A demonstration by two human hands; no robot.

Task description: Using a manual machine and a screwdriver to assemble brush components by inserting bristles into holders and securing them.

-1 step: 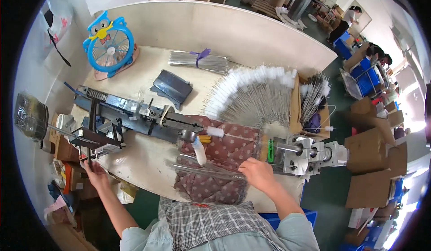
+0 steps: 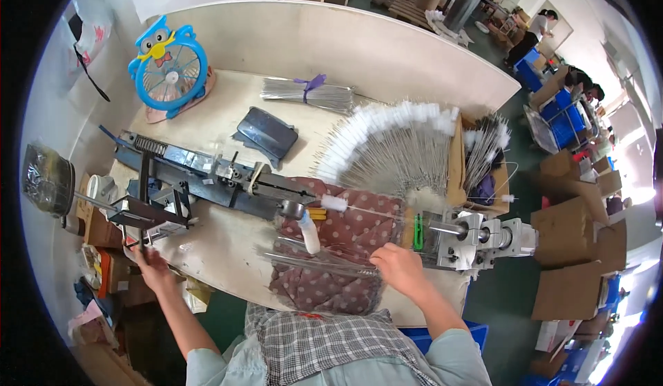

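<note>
My left hand (image 2: 156,271) is at the lower end of a dark metal lever (image 2: 142,237) on the bench machine, its fingers round it. On the right, my right hand (image 2: 398,265) is closed at the right end of a loose bundle of thin metal wires (image 2: 324,261), pinching wire ends. The bundle lies across a brown dotted quilted cloth (image 2: 331,293). Above it, a white-bristled brush (image 2: 334,203) on a thin twisted wire stretches between the long machine rail (image 2: 207,168) and the silver spindle unit (image 2: 476,237). A white bottle (image 2: 310,235) stands beside the wires.
Many finished white-tipped brushes (image 2: 387,137) fan out at the back right, beside a cardboard box (image 2: 454,165) of more brushes. A tied wire bundle (image 2: 328,96), a dark case (image 2: 268,134) and a blue fan (image 2: 171,75) stand behind the rail. Cartons (image 2: 570,227) and co-workers are at far right.
My left hand has shifted slightly right and down, with its thumb side more apart from the lever. My right hand keeps nearly the same place at the wires.
</note>
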